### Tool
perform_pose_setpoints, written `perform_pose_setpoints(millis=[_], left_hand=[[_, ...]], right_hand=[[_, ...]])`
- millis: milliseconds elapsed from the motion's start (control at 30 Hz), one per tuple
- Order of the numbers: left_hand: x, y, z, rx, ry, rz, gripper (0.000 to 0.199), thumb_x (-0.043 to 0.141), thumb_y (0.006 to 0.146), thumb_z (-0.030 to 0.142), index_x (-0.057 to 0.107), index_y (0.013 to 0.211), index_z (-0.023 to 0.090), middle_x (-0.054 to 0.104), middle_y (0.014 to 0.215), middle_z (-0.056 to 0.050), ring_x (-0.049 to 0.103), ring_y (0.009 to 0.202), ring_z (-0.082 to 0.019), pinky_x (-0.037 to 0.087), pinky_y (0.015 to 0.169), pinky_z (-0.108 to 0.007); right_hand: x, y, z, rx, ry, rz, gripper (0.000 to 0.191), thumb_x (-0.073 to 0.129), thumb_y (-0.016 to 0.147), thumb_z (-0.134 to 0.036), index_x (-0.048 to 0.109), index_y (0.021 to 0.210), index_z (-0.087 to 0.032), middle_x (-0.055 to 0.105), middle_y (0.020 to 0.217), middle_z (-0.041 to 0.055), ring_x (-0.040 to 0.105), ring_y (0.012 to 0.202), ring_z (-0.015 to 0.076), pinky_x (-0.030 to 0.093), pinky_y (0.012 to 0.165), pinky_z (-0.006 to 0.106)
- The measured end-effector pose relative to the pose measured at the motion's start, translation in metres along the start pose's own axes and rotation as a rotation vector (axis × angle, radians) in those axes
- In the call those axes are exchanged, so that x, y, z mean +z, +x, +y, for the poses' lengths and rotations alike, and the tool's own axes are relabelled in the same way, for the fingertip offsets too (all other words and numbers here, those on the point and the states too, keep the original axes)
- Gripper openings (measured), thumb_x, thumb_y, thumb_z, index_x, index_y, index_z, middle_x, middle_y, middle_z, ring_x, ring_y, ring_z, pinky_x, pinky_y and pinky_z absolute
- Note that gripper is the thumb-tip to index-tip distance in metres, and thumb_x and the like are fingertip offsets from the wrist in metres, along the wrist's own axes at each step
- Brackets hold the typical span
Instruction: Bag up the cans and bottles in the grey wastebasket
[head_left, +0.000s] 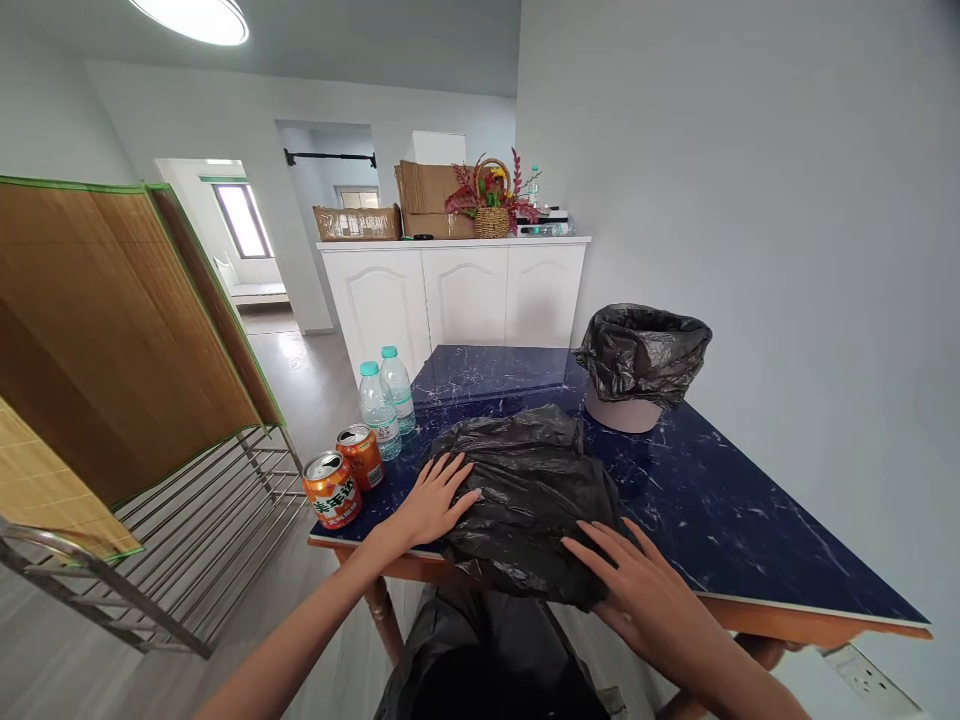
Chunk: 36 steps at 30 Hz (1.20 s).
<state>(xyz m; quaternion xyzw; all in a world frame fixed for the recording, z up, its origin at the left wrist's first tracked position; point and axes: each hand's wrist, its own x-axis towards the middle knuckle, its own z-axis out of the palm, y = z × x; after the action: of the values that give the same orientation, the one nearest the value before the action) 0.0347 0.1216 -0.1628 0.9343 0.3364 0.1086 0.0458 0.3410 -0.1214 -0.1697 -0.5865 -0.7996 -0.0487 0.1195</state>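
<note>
Here, a crumpled sheet-like bag of thin, glossy black plastic (525,480) lies across the near side of a dark-blue, white-veined tabletop (720,510), its near edge drooping past the table's border. A person's left hand (441,500) rests open on the bag's left side, fingers spread; the right hand (634,585), also open, lays extended fingers over its near right corner, the thumb's hold hard to make out. The film looks very light and limp, likely to slide on the smooth surface, cling to itself and tear if pulled hard at one point. Its loose outer edges seem the best hold, pinched between thumb and fingers at the near corners, with a flat palm to steady the middle. To the left stand two orange metal drink cans (347,475) and two clear plastic bottles with turquoise caps (388,403); at the far right, a pale pinkish round bin (624,412) wears a black plastic liner (645,360) folded over its rim.
</note>
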Motion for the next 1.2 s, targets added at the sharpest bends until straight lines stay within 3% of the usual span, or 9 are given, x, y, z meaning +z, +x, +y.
perform_pose_setpoints(millis=[167, 267, 367, 500, 700, 833, 967, 1067, 1200], left_hand=[[0.006, -0.002, 0.003, -0.026, 0.006, 0.025, 0.071, 0.031, 0.109, 0.07, 0.04, 0.168, 0.03, 0.032, 0.177, -0.006, 0.024, 0.166, -0.035, 0.022, 0.133, -0.06], [0.008, -0.003, 0.006, -0.029, 0.014, 0.035, 0.072, 0.031, 0.109, 0.07, 0.04, 0.168, 0.029, 0.032, 0.177, -0.007, 0.025, 0.165, -0.035, 0.021, 0.133, -0.06], [0.008, -0.006, 0.006, -0.024, 0.017, 0.041, 0.071, 0.032, 0.11, 0.069, 0.042, 0.167, 0.029, 0.034, 0.176, -0.007, 0.026, 0.165, -0.035, 0.022, 0.133, -0.06], [0.006, -0.008, 0.006, -0.013, 0.015, 0.068, 0.066, 0.036, 0.111, 0.066, 0.043, 0.166, 0.031, 0.038, 0.175, -0.008, 0.029, 0.164, -0.034, 0.024, 0.132, -0.061], [0.0, -0.007, 0.007, 0.001, 0.008, 0.064, 0.064, 0.039, 0.111, 0.063, 0.047, 0.164, 0.029, 0.04, 0.173, -0.01, 0.031, 0.163, -0.035, 0.026, 0.131, -0.064], [-0.011, -0.01, 0.01, 0.024, -0.036, 0.049, 0.064, 0.043, 0.11, 0.062, 0.048, 0.163, 0.027, 0.043, 0.171, -0.011, 0.032, 0.163, -0.034, 0.028, 0.131, -0.062], [-0.03, -0.026, 0.017, 0.082, -0.1, 0.091, 0.056, 0.047, 0.111, 0.056, 0.052, 0.159, 0.028, 0.047, 0.17, -0.01, 0.034, 0.163, -0.03, 0.031, 0.132, -0.056], [-0.046, -0.044, 0.018, 0.14, -0.126, 0.081, 0.052, 0.048, 0.112, 0.051, 0.05, 0.16, 0.03, 0.046, 0.17, -0.008, 0.036, 0.162, -0.028, 0.035, 0.131, -0.052], [-0.059, -0.068, 0.014, 0.183, -0.137, -0.021, 0.072, 0.059, 0.104, 0.06, 0.039, 0.167, 0.031, 0.044, 0.171, -0.012, 0.039, 0.16, -0.033, 0.039, 0.129, -0.053]], right_hand=[[-0.009, 0.002, -0.02, -0.111, -0.029, 0.203, 0.065, 0.068, 0.098, -0.032, 0.045, 0.159, -0.034, 0.059, 0.155, 0.0103, 0.054, 0.146, 0.037, 0.04, 0.122, 0.071], [-0.012, 0.008, -0.034, -0.125, 0.045, 0.278, 0.033, 0.062, 0.094, -0.011, 0.06, 0.122, -0.027, 0.066, 0.123, 0.0073, 0.068, 0.118, 0.0279, 0.037, 0.125, 0.068], [-0.021, 0.008, -0.034, -0.163, 0.123, 0.326, 0.029, 0.055, 0.084, 0.0, 0.05, 0.097, -0.026, 0.059, 0.102, 0.0025, 0.066, 0.093, 0.0216, 0.045, 0.12, 0.063], [-0.044, -0.006, -0.023, -0.203, 0.199, 0.281, 0.034, 0.05, 0.081, 0.004, 0.04, 0.09, -0.027, 0.053, 0.092, -0.0015, 0.059, 0.081, 0.0172, 0.056, 0.109, 0.052], [-0.064, -0.04, -0.001, -0.216, 0.156, 0.22, 0.03, 0.049, 0.088, 0.002, 0.049, 0.089, -0.028, 0.056, 0.087, -0.0034, 0.059, 0.076, 0.0158, 0.051, 0.116, 0.052], [-0.059, -0.064, 0.01, -0.123, 0.027, 0.239, 0.047, 0.054, 0.09, -0.008, 0.065, 0.127, -0.033, 0.07, 0.11, 0.0043, 0.069, 0.106, 0.0256, 0.06, 0.101, 0.048], [-0.034, -0.07, 0.01, -0.011, -0.025, 0.292, 0.083, 0.059, 0.087, -0.023, 0.039, 0.167, -0.032, 0.041, 0.168, 0.0123, 0.039, 0.154, 0.0463, 0.061, 0.098, 0.059], [-0.014, -0.054, 0.01, 0.024, 0.026, 0.266, 0.087, 0.053, 0.087, -0.008, 0.037, 0.167, -0.039, 0.026, 0.178, 0.0065, 0.023, 0.164, 0.0423, 0.049, 0.115, 0.068], [-0.012, -0.033, 0.016, -0.098, 0.267, 0.279, 0.067, 0.042, 0.093, 0.001, 0.065, 0.141, -0.039, 0.048, 0.168, 0.0015, 0.033, 0.162, 0.0313, 0.049, 0.12, 0.062]])
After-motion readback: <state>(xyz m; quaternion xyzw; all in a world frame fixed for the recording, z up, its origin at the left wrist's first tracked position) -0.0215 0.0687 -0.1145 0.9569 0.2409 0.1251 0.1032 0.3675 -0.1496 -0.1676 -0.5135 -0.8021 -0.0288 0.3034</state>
